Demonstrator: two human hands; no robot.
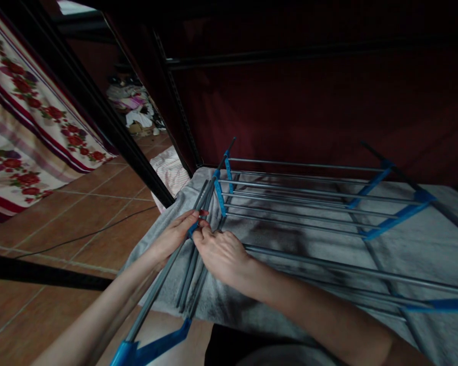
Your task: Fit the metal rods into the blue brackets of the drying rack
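A drying rack [313, 192] of grey metal tubes and blue plastic joints lies partly unfolded in front of me. My left hand [177, 231] is closed around a blue plastic joint [192, 230] on the rack's left tube. From the other side, my right hand [223, 254] bends its fingers onto that same spot, and the fingertips of both hands meet there. What lies between the fingers is mostly hidden. Under the hands, several loose grey tubes [187, 279] rest side by side. A blue angled end piece [162, 345] sits at the tube's near end, close to my leg.
The rack lies on a grey blanket [442, 229] inside a dark metal frame [137, 157]. Behind it stands a dark red panel [309, 112]. On the left are a floral curtain [34, 127], a tiled floor [95, 218] with a black cable [95, 234], and a heap of cloths [137, 107].
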